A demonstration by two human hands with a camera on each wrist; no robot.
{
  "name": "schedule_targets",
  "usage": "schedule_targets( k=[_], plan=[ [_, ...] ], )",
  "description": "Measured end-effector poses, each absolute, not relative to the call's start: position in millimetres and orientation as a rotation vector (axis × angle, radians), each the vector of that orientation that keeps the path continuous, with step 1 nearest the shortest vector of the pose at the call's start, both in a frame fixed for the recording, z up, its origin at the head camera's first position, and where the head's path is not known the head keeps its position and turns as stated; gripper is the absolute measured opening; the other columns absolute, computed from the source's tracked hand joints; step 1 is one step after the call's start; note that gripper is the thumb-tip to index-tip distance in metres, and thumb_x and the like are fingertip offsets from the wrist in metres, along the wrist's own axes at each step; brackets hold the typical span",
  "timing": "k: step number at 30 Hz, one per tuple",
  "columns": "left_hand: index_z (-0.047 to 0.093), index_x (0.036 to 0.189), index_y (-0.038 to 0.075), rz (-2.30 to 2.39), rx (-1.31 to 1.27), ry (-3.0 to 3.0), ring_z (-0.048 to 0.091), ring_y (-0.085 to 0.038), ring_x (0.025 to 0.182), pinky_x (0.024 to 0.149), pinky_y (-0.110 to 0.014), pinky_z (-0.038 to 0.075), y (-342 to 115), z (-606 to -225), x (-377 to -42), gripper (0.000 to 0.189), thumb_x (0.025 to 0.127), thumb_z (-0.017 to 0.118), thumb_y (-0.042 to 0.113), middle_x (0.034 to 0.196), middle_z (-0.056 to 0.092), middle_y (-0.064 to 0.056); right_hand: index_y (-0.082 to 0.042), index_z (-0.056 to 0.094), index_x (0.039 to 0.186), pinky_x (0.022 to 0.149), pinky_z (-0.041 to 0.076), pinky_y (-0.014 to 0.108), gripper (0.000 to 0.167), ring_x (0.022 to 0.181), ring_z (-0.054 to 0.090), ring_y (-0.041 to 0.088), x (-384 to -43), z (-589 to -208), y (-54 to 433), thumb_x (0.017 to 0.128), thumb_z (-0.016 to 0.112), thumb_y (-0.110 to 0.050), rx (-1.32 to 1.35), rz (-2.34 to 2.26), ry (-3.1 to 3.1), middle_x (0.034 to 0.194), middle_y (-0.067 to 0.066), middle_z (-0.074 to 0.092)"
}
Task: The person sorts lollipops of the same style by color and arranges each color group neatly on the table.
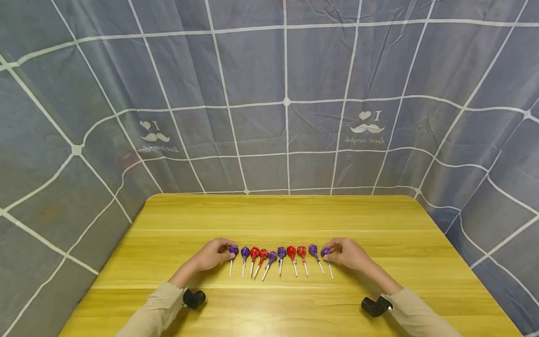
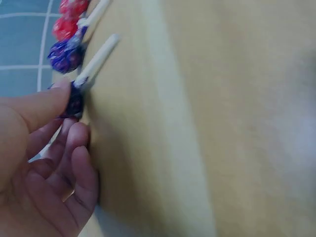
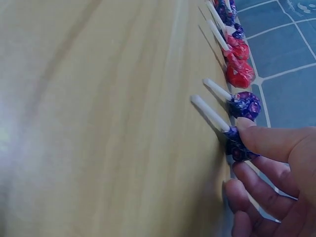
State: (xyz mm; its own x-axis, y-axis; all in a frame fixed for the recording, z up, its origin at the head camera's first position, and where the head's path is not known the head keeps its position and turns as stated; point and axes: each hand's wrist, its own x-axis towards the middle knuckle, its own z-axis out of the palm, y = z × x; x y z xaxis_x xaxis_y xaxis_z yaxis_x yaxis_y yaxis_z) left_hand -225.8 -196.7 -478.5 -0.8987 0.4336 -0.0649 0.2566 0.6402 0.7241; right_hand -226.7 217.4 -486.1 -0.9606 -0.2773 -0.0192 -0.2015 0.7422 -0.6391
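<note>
pinching purple lollipops (image 1: pixel 233 250) (image 1: pixel 325 252), the left hand (image 1: pixel 214 254) at the row's (image 1: pixel 281 252) nine o'clock end, right hand (image 1: pixel 349 254) at three, probably to straighten it.

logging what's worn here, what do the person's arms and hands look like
The left sleeve and right sleeve are long and beige, with no visible markings. The left camera and right camera, by the cuffs, are black. The left hand and right hand are gloveless. No cables show.

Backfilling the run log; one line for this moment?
left hand: pinches leftmost purple lollipop | right hand: pinches rightmost purple lollipop | between: red lollipops, other purple lollipops, one row on table
</note>
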Motion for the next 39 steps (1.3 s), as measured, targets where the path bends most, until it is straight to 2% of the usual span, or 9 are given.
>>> schedule_targets(
  k=[8,15,26,39],
  plan=[
    [0.060,0.118,-0.008,1.145,0.593,2.532,0.047,-0.016,0.088,0.076,-0.026,0.042,-202.8,-480.5,-226.2,0.031,0.093,0.061,0.010,0.109,0.062,-0.017,-0.007,0.071,0.095,0.067,0.044,0.027,0.026,0.076,0.054,0.012,-228.3,-484.4,218.1,0.076,0.081,-0.022,-0.426,-0.982,2.765,0.086,-0.001,0.069],
    [0.064,0.113,-0.006,1.207,0.538,2.529,0.045,-0.014,0.078,0.067,-0.022,0.038,-202.2,-482.8,-225.9,0.033,0.089,0.068,0.017,0.099,0.063,-0.012,-0.007,0.071,0.094,0.064,0.043,0.024,0.025,0.075,0.053,0.012,-227.5,-485.8,218.7,0.076,0.080,-0.021,-0.413,-0.999,2.761,0.087,-0.001,0.069],
    [0.068,0.108,-0.005,1.251,0.467,2.569,0.057,-0.012,0.078,0.068,-0.020,0.047,-202.6,-485.0,-226.0,0.037,0.082,0.075,0.020,0.092,0.069,-0.009,-0.005,0.069,0.094,0.062,0.041,0.022,0.024,0.071,0.050,0.010,-227.6,-482.9,215.9,0.077,0.080,-0.019,-0.421,-1.030,2.737,0.085,0.001,0.067],
    [0.069,0.110,-0.004,1.285,0.446,2.651,0.059,-0.014,0.081,0.066,-0.021,0.046,-206.1,-487.4,-232.1,0.037,0.080,0.076,0.017,0.094,0.071,-0.010,-0.003,0.068,0.098,0.065,0.044,0.021,0.027,0.078,0.056,0.012,-232.5,-488.1,219.8,0.079,0.079,-0.019,-0.484,-1.097,2.705,0.086,0.002,0.065]
  ],
)
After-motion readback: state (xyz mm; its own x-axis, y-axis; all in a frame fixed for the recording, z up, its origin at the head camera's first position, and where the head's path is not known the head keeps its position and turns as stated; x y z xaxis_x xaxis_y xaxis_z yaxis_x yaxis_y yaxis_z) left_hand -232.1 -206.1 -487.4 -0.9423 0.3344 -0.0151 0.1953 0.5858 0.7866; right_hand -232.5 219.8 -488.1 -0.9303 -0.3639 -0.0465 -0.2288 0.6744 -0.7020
